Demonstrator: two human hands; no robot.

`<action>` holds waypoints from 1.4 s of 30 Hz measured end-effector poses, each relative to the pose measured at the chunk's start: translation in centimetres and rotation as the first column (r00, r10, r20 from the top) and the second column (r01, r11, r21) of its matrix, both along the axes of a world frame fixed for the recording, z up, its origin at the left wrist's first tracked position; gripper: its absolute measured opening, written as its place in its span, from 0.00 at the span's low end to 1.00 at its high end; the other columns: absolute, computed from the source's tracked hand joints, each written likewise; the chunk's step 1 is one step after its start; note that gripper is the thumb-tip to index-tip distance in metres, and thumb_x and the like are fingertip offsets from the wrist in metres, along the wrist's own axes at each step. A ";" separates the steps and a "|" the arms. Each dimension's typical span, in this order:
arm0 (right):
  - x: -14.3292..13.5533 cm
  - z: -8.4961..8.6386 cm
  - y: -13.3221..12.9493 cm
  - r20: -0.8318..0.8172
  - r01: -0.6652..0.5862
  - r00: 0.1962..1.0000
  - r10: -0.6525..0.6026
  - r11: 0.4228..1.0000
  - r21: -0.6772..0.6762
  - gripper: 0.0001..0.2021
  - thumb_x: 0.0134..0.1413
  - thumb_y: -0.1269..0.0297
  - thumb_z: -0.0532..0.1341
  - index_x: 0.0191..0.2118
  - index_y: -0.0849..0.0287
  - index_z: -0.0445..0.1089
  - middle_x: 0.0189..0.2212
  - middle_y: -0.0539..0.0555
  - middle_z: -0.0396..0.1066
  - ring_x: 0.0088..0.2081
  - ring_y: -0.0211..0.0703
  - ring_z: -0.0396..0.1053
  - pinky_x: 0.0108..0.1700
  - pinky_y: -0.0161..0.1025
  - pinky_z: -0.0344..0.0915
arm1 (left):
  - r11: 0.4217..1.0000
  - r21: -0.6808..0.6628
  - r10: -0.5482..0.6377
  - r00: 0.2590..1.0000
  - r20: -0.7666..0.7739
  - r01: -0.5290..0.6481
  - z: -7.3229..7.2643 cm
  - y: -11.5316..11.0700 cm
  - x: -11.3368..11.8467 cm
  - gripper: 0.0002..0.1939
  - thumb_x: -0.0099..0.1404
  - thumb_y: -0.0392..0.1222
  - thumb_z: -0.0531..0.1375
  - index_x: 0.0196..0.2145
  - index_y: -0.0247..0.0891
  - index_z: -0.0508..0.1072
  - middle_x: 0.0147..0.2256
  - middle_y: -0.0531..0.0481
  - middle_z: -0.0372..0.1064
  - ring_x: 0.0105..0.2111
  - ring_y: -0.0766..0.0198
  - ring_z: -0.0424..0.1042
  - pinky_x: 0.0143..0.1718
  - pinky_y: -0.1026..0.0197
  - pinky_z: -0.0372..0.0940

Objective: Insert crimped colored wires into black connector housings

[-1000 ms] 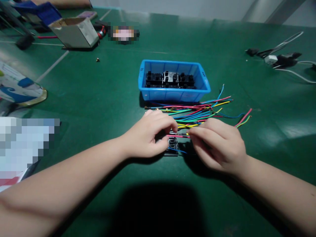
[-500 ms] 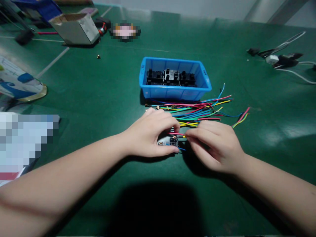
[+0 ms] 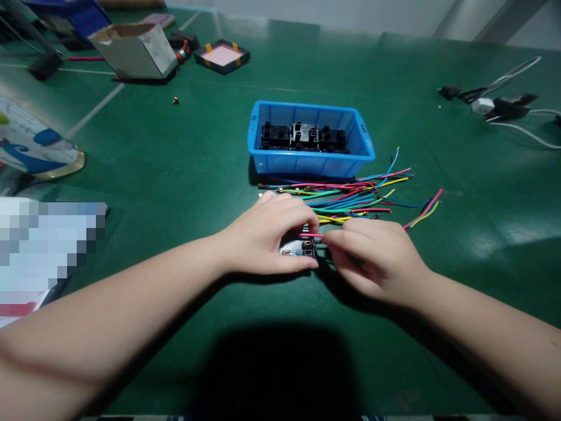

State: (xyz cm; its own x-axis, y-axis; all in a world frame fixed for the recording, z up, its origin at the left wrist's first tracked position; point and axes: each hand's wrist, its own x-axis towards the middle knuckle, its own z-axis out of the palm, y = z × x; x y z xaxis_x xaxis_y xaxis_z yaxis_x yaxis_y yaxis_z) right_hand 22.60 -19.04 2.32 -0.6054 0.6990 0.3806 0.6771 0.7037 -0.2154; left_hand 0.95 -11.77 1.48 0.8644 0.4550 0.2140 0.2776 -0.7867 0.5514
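Keeping the red wire [image 3: 312,235] straight called for my right hand [image 3: 381,248] pinching it close, my left hand [image 3: 267,237] steadying the black part [image 3: 310,248].

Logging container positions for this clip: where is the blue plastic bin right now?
In the head view, the blue plastic bin sits centrally on the green table, just beyond the loose coloured wires.

No readable text here, no brand, no number. Looking at the bin [image 3: 307,166], there are small dark marks [image 3: 363,128] on the right end of its rim and more on the left end, all too tiny to make out. Over to the bin's left, the pouch [image 3: 39,143] shows printed shapes, and nearer the camera, the sheet [image 3: 48,251] is pixelated, nothing legible.
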 end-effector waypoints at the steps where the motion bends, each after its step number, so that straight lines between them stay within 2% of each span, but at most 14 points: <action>1: 0.0 0.0 0.0 0.015 0.001 1.000 -0.002 1.000 0.009 0.07 0.57 0.72 0.55 0.34 0.58 0.69 0.22 0.49 0.65 0.24 0.39 0.59 0.27 0.37 0.53 | 1.000 -0.003 0.002 1.000 -0.001 -0.002 0.0 0.0 0.0 0.21 0.61 0.59 0.63 0.40 0.38 0.70 0.38 0.50 0.72 0.39 0.59 0.67 0.41 0.57 0.53; 4: 0.1 0.0 0.0 0.024 0.001 1.000 -0.001 1.000 0.027 0.07 0.58 0.71 0.55 0.31 0.58 0.69 0.22 0.49 0.64 0.23 0.38 0.59 0.26 0.37 0.53 | 1.000 -0.013 0.010 1.000 -0.005 -0.011 0.0 0.0 0.0 0.21 0.60 0.58 0.64 0.40 0.39 0.70 0.38 0.50 0.73 0.39 0.59 0.68 0.41 0.57 0.53; 7: 0.2 -0.1 -0.1 0.026 -0.002 1.000 0.000 0.998 0.057 0.07 0.59 0.70 0.57 0.32 0.59 0.71 0.23 0.50 0.66 0.24 0.38 0.60 0.26 0.36 0.54 | 1.000 -0.019 0.013 1.000 -0.010 -0.013 0.1 0.0 0.0 0.20 0.59 0.56 0.65 0.40 0.38 0.70 0.38 0.51 0.73 0.38 0.60 0.69 0.41 0.57 0.52; 12: 0.3 -0.1 -0.2 0.051 0.014 0.998 -0.024 0.982 0.187 0.07 0.61 0.70 0.58 0.34 0.59 0.72 0.32 0.53 0.74 0.30 0.38 0.67 0.30 0.35 0.60 | 1.000 -0.021 0.014 1.000 -0.020 -0.015 0.1 0.0 0.1 0.20 0.59 0.55 0.66 0.40 0.38 0.70 0.39 0.52 0.74 0.38 0.61 0.70 0.41 0.58 0.52; 16: 0.2 0.1 -0.2 0.094 -0.015 0.996 -0.010 0.965 0.263 0.08 0.62 0.72 0.58 0.33 0.61 0.74 0.30 0.54 0.75 0.29 0.39 0.68 0.29 0.36 0.61 | 1.000 -0.011 0.006 1.000 -0.006 -0.006 0.1 0.0 0.1 0.20 0.59 0.55 0.66 0.40 0.38 0.70 0.38 0.52 0.74 0.38 0.61 0.70 0.41 0.58 0.51; 21: 0.2 0.2 -0.2 0.129 -0.030 0.992 -0.007 0.959 0.282 0.09 0.63 0.70 0.57 0.37 0.57 0.75 0.30 0.51 0.76 0.29 0.40 0.69 0.29 0.37 0.60 | 1.000 -0.015 -0.017 1.000 -0.017 0.017 0.0 0.0 0.0 0.19 0.60 0.54 0.65 0.40 0.38 0.70 0.39 0.51 0.74 0.40 0.61 0.70 0.41 0.58 0.52; 26: 0.2 0.5 -0.5 0.152 -0.049 0.988 0.003 0.952 0.302 0.07 0.60 0.72 0.59 0.36 0.60 0.75 0.28 0.52 0.76 0.28 0.41 0.70 0.29 0.38 0.59 | 0.999 0.014 -0.028 0.999 -0.029 0.029 0.0 -0.1 0.0 0.18 0.62 0.54 0.64 0.41 0.39 0.69 0.40 0.50 0.73 0.41 0.61 0.69 0.42 0.58 0.52; 31: 0.1 0.4 -0.7 0.162 -0.031 0.987 -0.012 0.966 0.255 0.08 0.62 0.70 0.58 0.33 0.58 0.73 0.29 0.51 0.75 0.27 0.39 0.69 0.29 0.37 0.59 | 0.999 0.020 -0.030 0.999 -0.030 0.030 0.0 0.0 0.0 0.18 0.62 0.54 0.64 0.41 0.39 0.69 0.41 0.48 0.73 0.42 0.60 0.69 0.42 0.58 0.53; 35: 0.1 0.0 -0.5 0.084 0.005 0.996 -0.019 0.987 0.158 0.09 0.63 0.70 0.58 0.31 0.58 0.71 0.30 0.52 0.75 0.27 0.36 0.68 0.28 0.35 0.60 | 0.999 0.028 -0.033 0.999 -0.016 0.033 0.0 0.0 0.1 0.18 0.61 0.54 0.64 0.41 0.38 0.70 0.40 0.49 0.73 0.41 0.60 0.70 0.42 0.58 0.54; 39: 0.1 -0.1 -0.4 -0.039 -0.008 0.999 0.011 0.998 0.060 0.06 0.62 0.71 0.59 0.34 0.59 0.72 0.30 0.53 0.75 0.27 0.36 0.70 0.28 0.34 0.63 | 0.999 0.038 -0.028 1.000 -0.010 0.028 0.1 0.0 0.1 0.18 0.61 0.54 0.64 0.41 0.38 0.71 0.40 0.49 0.73 0.40 0.61 0.70 0.41 0.59 0.57; 42: 0.2 -0.1 -0.4 -0.087 -0.025 0.996 0.029 0.999 0.040 0.05 0.61 0.72 0.59 0.38 0.59 0.72 0.31 0.54 0.76 0.29 0.36 0.71 0.29 0.33 0.64 | 1.000 0.024 -0.017 1.000 -0.011 0.017 0.1 0.0 0.1 0.18 0.61 0.54 0.64 0.40 0.38 0.71 0.39 0.49 0.73 0.40 0.60 0.70 0.41 0.60 0.58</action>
